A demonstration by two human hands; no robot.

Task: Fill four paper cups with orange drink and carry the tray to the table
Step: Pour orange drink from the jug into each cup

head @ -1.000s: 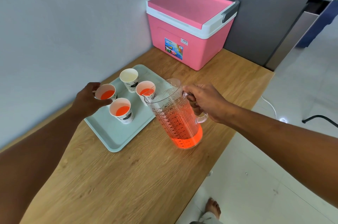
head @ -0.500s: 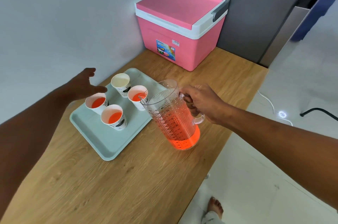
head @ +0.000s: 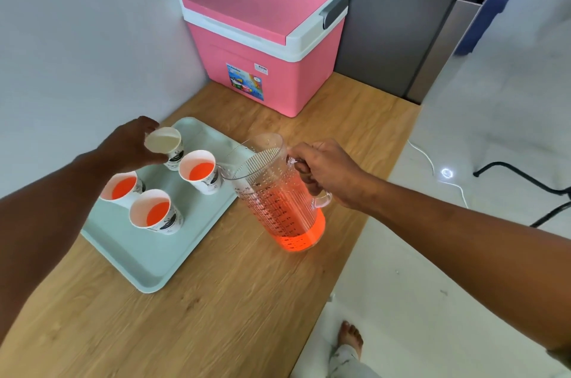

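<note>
- Wooden counter (head: 216, 300) carries the pale tray (head: 148, 266), lying below your left grip, its long axis running toward the pink cooler (head: 262, 47).
- Your right hand (head: 327, 174) is wrapped round the jug (head: 281, 201) handle; the jug is upright, spout toward the cups.
- Your left hand (head: 129, 146), hovering open half a second ago, now pinches the empty cup (head: 165, 143), tipped toward the jug; three filled cups (head: 154, 211) stand just below it.
</note>
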